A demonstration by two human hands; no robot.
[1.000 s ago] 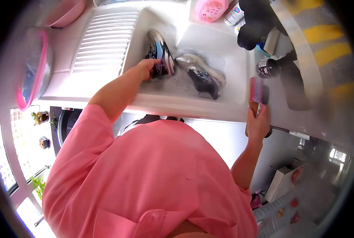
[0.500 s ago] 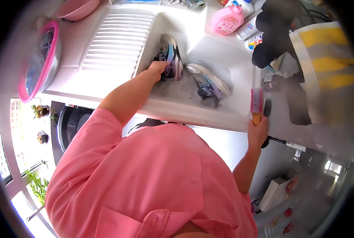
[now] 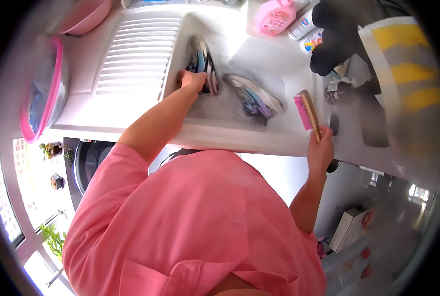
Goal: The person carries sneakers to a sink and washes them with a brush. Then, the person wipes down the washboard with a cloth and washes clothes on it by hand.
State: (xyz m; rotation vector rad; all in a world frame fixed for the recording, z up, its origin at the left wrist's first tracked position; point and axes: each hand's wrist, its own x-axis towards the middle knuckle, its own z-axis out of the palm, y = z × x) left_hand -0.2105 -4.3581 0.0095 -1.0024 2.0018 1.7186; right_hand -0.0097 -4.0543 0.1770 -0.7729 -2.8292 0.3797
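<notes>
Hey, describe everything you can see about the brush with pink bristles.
The brush has a slim, tan-brown back that looks wooden, narrowing into a handle, with pink bristles along one side. The right hand grips the handle. The brush is turned on edge, its head pointing away from the person and its bristles facing left, at the right side of the sink. Bristle wear is too small to judge.

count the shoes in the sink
2: one shoe on the left in the sink, with the left hand on it; the other shoe lies to its right. None appears hidden.
</notes>
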